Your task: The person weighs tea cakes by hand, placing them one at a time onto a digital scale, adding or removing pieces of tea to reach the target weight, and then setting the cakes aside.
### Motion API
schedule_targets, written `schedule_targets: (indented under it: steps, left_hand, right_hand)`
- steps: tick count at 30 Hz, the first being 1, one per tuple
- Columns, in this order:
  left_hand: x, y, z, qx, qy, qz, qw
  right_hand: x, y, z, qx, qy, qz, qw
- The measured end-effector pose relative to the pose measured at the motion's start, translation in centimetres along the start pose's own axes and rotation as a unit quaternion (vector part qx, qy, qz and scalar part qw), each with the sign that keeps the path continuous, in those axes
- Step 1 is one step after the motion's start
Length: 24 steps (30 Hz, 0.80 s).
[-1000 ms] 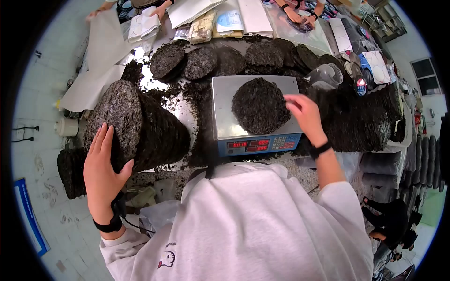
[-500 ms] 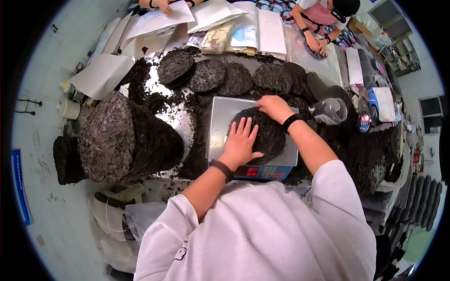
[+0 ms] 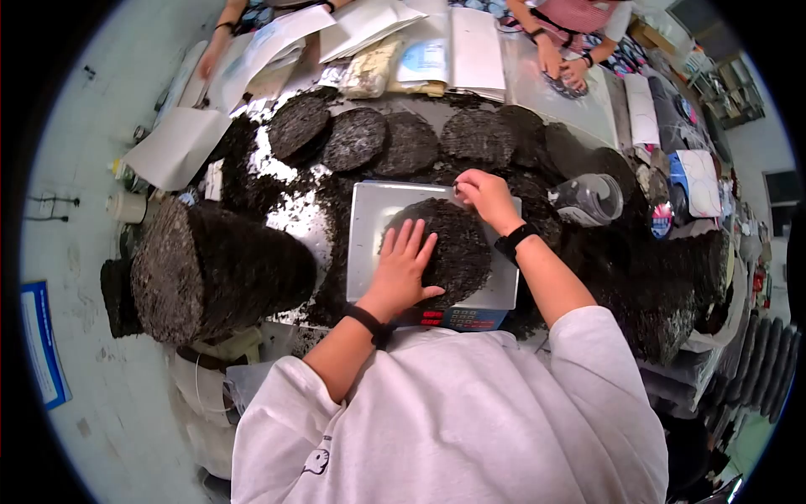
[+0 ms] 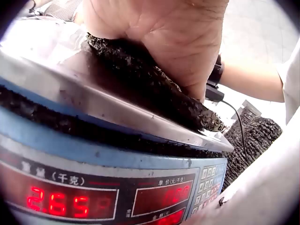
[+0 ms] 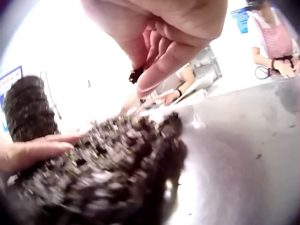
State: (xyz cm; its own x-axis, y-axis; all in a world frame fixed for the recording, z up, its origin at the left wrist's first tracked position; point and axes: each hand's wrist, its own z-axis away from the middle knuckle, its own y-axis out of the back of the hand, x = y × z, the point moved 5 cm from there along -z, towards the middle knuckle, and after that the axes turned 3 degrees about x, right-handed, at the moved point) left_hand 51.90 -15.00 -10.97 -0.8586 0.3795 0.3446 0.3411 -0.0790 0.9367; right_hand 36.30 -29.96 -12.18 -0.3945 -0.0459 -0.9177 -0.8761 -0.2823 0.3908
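"Metal, isn't it, that tabletop (image 3: 298,220) under all the dark crumbs?"

"Looks like it, where it shines through. Biggest thing near the person is the stack of discs (image 3: 248,260), lying on its side at the near edge, toward the left."

"And the scale (image 3: 363,239)?"

"Also by the tabletop's near edge, just right of the stack. Its red digits (image 4: 58,204) face the person's side."

"So where's the dark disc (image 3: 462,260)?"

"On the scale's metal plate, closer to the plate's near edge than to its far one, with bare metal showing along the left and right edges."

"How does it lie against the fingers?"

"Under those of the left hand (image 3: 399,273): that hand rests palm down on the disc's left part, fingers spread wide."

"The right hand (image 3: 489,202)?"

"Over the plate's far edge, just beyond the disc. Those fingers are narrowed to a pinch on a small dark scrap (image 5: 136,75); in the right wrist view a gap shows between the scrap and the disc below."
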Motion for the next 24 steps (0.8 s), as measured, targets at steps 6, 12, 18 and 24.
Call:
schedule_targets:
  steps: [6, 12, 18, 24]
  left_hand:
    - [0.8, 2.0, -0.5, 0.001, 0.004, 0.021, 1.000]
    - [2.2, 21.7, 8.9, 0.283, 0.017, -0.118, 0.952]
    - [-7.5, 27.5, 17.4, 0.245, 0.182, -0.296, 0.905]
    - [-10.3, 27.7, 17.9, 0.163, 0.165, -0.244, 0.942]
  right_hand:
    - [0.3, 17.0, 5.9, 0.294, -0.011, 0.057, 0.954]
    - [4.3, 27.3, 7.5, 0.357, 0.104, 0.401, 0.837]
    - [-4.1, 14.5, 11.5, 0.229, 0.043, 0.087, 0.969]
    - [-8.6, 6.4, 14.8, 0.133, 0.048, 0.032, 0.989]
